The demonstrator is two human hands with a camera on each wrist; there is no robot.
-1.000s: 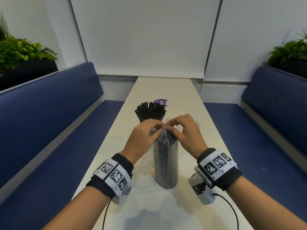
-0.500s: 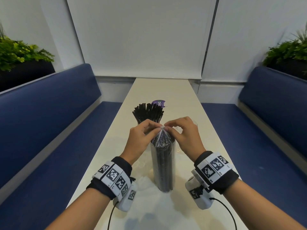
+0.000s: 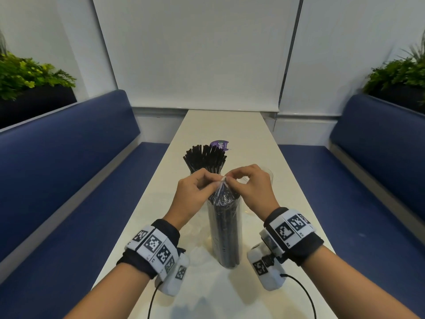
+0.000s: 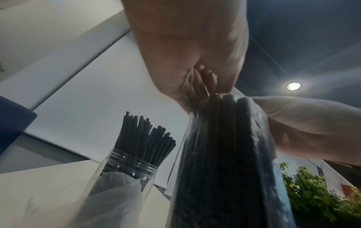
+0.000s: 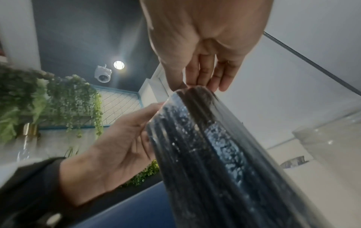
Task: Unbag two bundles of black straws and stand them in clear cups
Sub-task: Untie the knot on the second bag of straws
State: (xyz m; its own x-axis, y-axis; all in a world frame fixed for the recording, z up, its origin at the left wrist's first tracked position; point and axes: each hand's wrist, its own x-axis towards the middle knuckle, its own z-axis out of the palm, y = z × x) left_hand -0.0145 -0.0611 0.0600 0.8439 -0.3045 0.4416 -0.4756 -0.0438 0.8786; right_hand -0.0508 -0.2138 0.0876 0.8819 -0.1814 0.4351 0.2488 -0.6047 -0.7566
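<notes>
A bundle of black straws in a clear plastic bag (image 3: 225, 231) stands upright on the white table (image 3: 230, 125), close to me. My left hand (image 3: 195, 192) and right hand (image 3: 249, 188) both pinch the twisted top of the bag (image 3: 222, 180) from either side. The same bagged bundle (image 4: 224, 162) (image 5: 215, 154) fills both wrist views. Behind it a clear cup (image 4: 125, 168) holds loose black straws (image 3: 204, 157) that fan out at the top. A second clear cup (image 3: 268, 174) (image 5: 332, 141) stands behind my right hand, mostly hidden.
A crumpled clear bag (image 3: 202, 252) lies on the table beside the bundle. A purple label (image 3: 220, 145) sits behind the filled cup. Blue benches (image 3: 69, 169) run along both sides of the narrow table, with planters (image 3: 27, 74) above them.
Both hands have kept their pinch on the bag's top and lifted slightly, pulling it to a tighter point. The bundle stands a little straighter.
</notes>
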